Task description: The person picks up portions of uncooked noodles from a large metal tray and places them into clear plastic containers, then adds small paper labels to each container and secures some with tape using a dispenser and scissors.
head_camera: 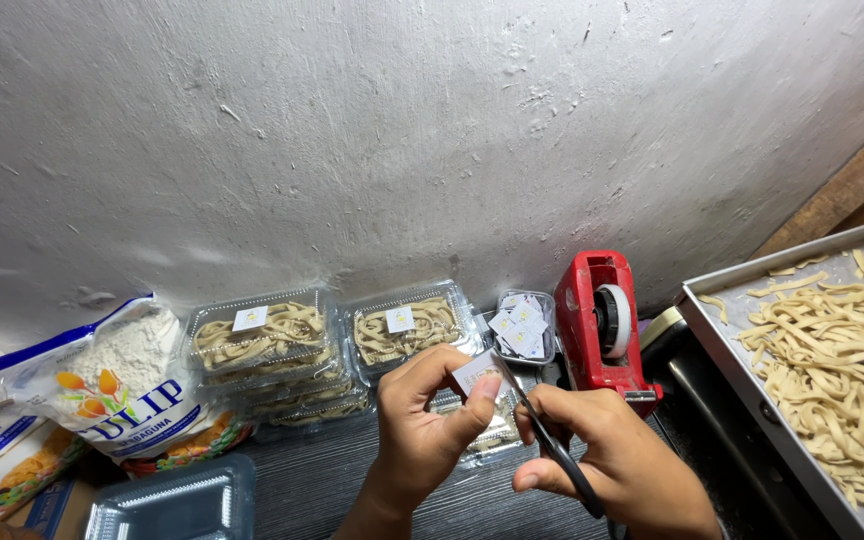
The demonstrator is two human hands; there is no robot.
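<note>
A: Head view: the left hand (422,420) pinches a small white label (476,376) between thumb and forefinger, clamped on its lower edge. The right hand (602,455) is closed round the handles of dark scissors (552,447), blades at the label's right side

B: How far along, would you say?

A: Partway, I judge. Beyond the fingertips two stacks of clear boxes (262,340) of noodle strips, the second (407,330) beside the first, already carry a label on top. A small tub (524,325) just past the label holds more cut labels. An open box (492,435) lies under the fingers, and an empty one (177,505) sits left of the left wrist. The tray (742,330) to the right of the right hand is full of loose strips

B: And the scissors, which way do they point?

A: Long axis runs diagonally from the right palm up and left, tips toward the label held in the left fingers. Whether the blades are parted I cannot tell. The red tape dispenser (600,325) stands just beyond the right knuckles
</note>
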